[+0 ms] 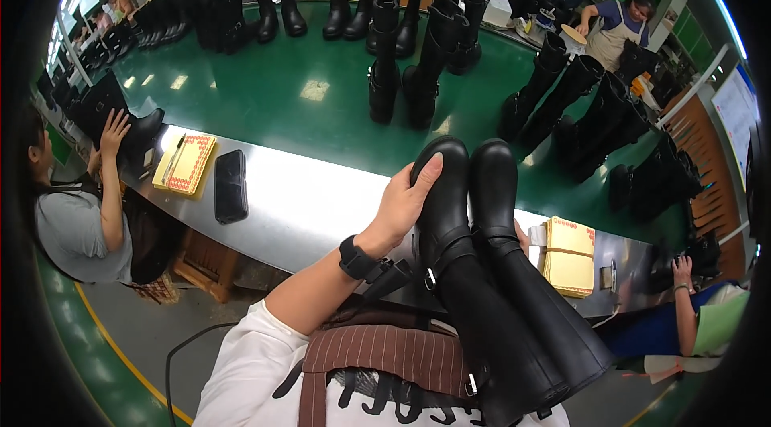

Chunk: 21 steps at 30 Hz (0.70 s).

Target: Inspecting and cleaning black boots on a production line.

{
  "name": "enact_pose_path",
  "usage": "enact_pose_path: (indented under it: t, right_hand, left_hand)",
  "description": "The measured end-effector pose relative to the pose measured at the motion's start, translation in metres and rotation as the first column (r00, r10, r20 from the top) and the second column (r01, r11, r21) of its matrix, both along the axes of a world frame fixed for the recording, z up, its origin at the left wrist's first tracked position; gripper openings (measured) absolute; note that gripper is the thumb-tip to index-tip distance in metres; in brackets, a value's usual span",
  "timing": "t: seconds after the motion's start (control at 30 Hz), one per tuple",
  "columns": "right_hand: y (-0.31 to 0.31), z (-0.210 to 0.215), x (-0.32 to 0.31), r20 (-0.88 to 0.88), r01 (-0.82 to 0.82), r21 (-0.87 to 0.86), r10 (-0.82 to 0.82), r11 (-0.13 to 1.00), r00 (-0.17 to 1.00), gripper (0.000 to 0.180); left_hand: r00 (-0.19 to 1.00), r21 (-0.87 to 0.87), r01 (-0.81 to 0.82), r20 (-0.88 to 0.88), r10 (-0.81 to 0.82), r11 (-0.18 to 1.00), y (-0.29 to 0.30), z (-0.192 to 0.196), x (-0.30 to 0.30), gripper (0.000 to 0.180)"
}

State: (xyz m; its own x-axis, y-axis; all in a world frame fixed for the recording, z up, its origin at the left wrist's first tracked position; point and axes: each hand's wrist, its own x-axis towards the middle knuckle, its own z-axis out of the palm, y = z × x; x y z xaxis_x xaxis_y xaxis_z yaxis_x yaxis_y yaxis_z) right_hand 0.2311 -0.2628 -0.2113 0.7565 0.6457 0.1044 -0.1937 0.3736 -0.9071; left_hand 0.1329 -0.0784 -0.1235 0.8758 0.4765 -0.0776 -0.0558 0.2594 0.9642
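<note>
A pair of tall black boots (482, 266) is held in front of the person's body, toes pointing away over the steel tabletop (313, 202) and shafts running back toward the lap. The two boots lie side by side and touching; a strap with a metal buckle (431, 278) crosses the ankle of the left boot.

The left hand (405, 202) is laid flat on the outer side of the left boot's foot, fingers stretched toward the toe, thumb underneath. The wrist carries a black band (356, 258), and the forearm rises from the lower edge, bent slightly inward. Of the right hand (522, 236), only a small part is seen beside the right boot's ankle; the rest is hidden by the boots, so its grip cannot be determined. The hands are apart, one on each side of the pair.

On the tabletop, a dark phone (230, 185) and a yellow pad (186, 162) lie to the left, well apart from the boots; a stack of yellow pads (569, 254) lies just right of them. Beyond, rows of black boots (418, 66) stand on the green conveyor surface (281, 90). Other seated people occupy both sides.
</note>
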Motion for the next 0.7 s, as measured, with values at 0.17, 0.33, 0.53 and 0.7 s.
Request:
enact_pose_path:
  t: [0.17,0.33,0.53,0.7]
  right_hand:
    - [0.024,0.013,0.022,-0.044,-0.01,0.129,0.016,0.992,0.999,0.049]
    - [0.019,0.016,0.03,-0.063,-0.042,0.199,0.055,0.979,0.997,0.048]
    - [-0.028,-0.001,0.018,-0.161,-0.086,0.325,0.145,0.942,0.976,0.047]
    - [-0.062,-0.007,0.005,-0.255,-0.191,0.538,0.375,0.821,0.891,0.046]
  left_hand:
    - [0.992,0.128,0.08,0.088,-0.092,0.989,0.002,-0.002,-0.009,0.06]
    - [0.871,-0.31,0.483,0.269,-0.411,0.819,0.027,-0.013,-0.022,0.055]
    - [0.698,-0.03,0.701,0.235,-0.676,0.713,0.002,-0.048,-0.046,0.076]
    - [0.781,-0.559,0.623,0.395,-0.484,0.547,-0.017,-0.061,-0.041,0.056]
